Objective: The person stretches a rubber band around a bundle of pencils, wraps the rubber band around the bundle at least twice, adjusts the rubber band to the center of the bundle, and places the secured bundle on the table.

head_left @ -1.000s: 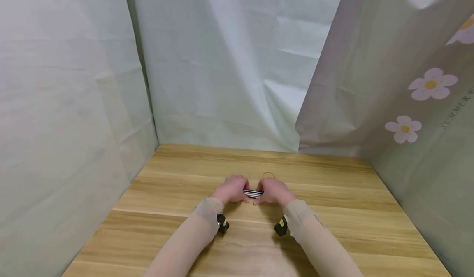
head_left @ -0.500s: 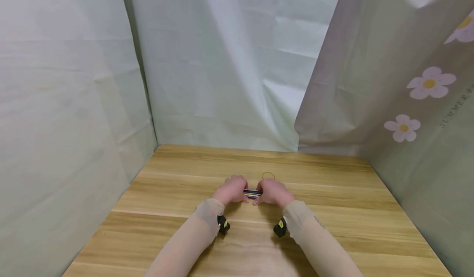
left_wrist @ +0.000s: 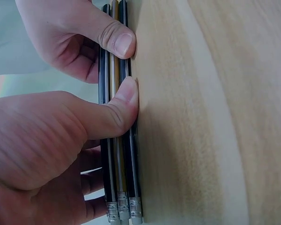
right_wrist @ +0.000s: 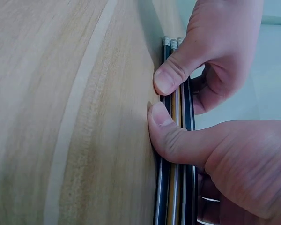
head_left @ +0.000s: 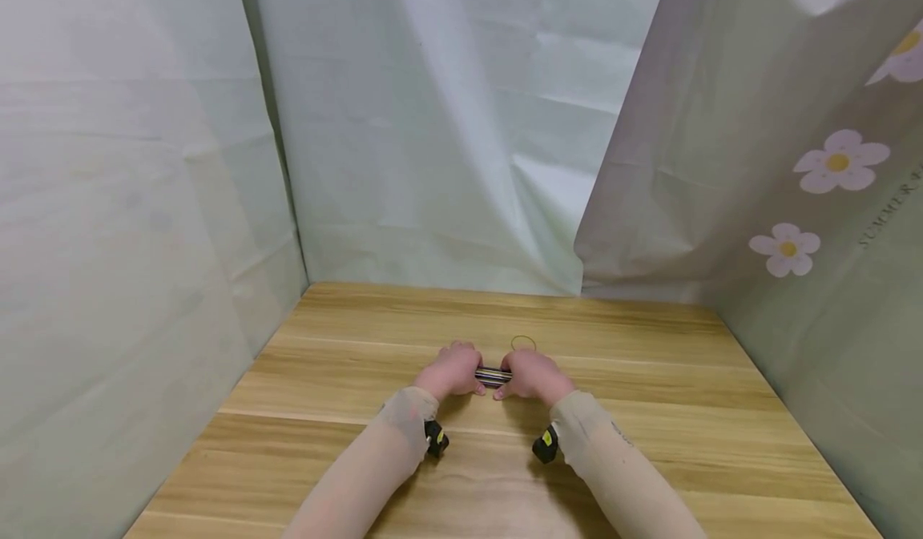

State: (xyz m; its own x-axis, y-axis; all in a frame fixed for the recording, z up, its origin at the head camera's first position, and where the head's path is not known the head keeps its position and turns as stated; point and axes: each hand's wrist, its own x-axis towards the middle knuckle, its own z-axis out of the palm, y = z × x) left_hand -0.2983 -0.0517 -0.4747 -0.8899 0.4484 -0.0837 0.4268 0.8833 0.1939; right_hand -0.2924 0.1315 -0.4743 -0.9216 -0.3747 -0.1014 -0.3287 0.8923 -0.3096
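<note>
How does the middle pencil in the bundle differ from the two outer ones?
The middle pencil has a gold-brown barrel; the outer pencils are black with pale stripes. In the left wrist view the middle one lies sandwiched, while an outer one meets the table. All three lie side by side, metal ferrules aligned, gripped by the left hand and the right hand.

Rubber band point(head_left: 523, 342) on wooden table point(head_left: 649, 411), flowered curtain point(head_left: 793, 203).

Head high; wrists close, perhaps sharing pencils point(left_wrist: 118, 154).

Both thumbs point(left_wrist: 124, 101) press three pencils point(left_wrist: 117, 154) against the table point(left_wrist: 210, 117).
</note>
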